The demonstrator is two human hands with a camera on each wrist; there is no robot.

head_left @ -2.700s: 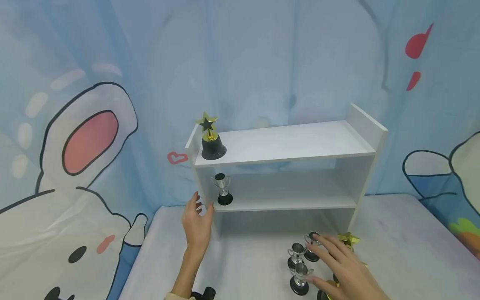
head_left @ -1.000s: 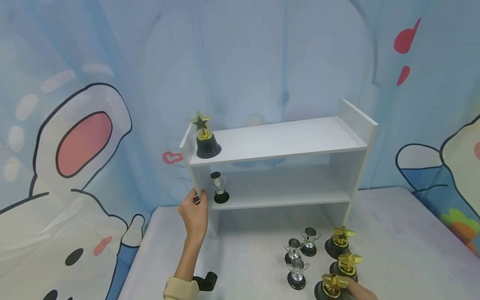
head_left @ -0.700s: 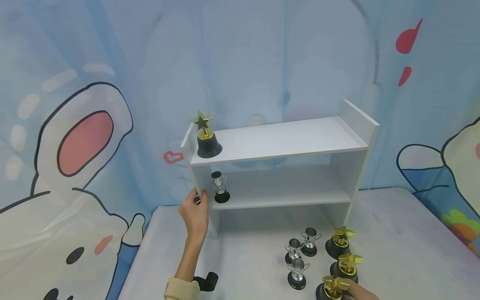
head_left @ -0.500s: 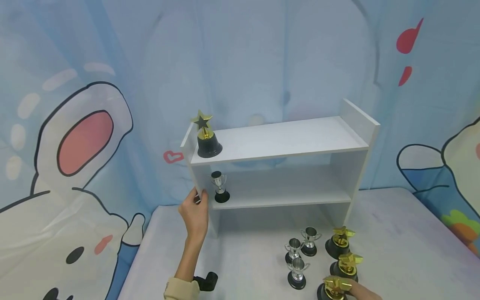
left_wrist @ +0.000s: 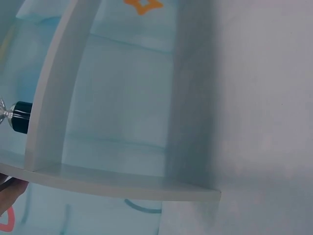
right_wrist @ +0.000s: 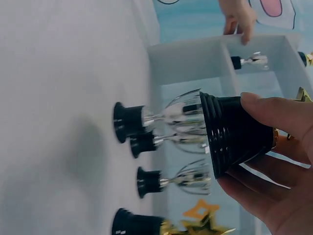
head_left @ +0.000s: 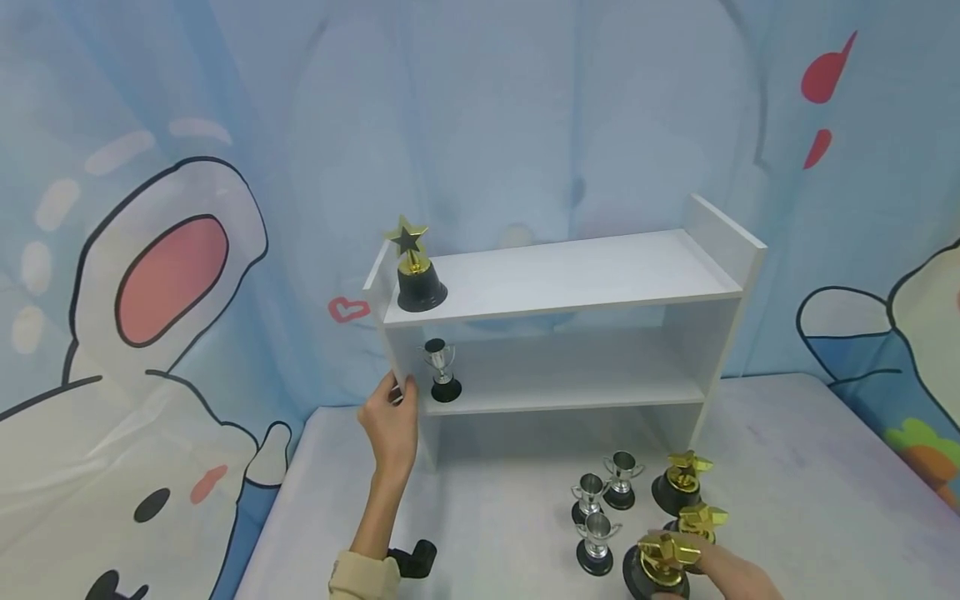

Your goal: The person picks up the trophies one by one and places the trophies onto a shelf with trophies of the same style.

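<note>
My left hand [head_left: 392,414] grips the front edge of the left side panel of a white shelf [head_left: 570,283]. A gold star trophy [head_left: 417,282] stands on the top board, and a small silver cup [head_left: 442,377] stands on the middle board. At the bottom right, my right hand [head_left: 723,571] holds another gold star trophy [head_left: 654,567] by its black base [right_wrist: 234,132]. In the right wrist view my thumb and fingers [right_wrist: 259,196] wrap that base, which is clear of the table. The left wrist view shows the shelf boards [left_wrist: 49,122] and the cup's base [left_wrist: 19,117].
Three silver cups [head_left: 621,479] [head_left: 588,497] [head_left: 597,542] and two gold star trophies [head_left: 681,483] [head_left: 701,521] stand on the pale table [head_left: 487,517] in front of the shelf. A cartoon curtain [head_left: 172,275] hangs behind. A black mount [head_left: 412,560] sits by my left sleeve.
My right hand has closed round the nearest gold star trophy and raised it a little up and left. My left hand has stayed on the shelf's side.
</note>
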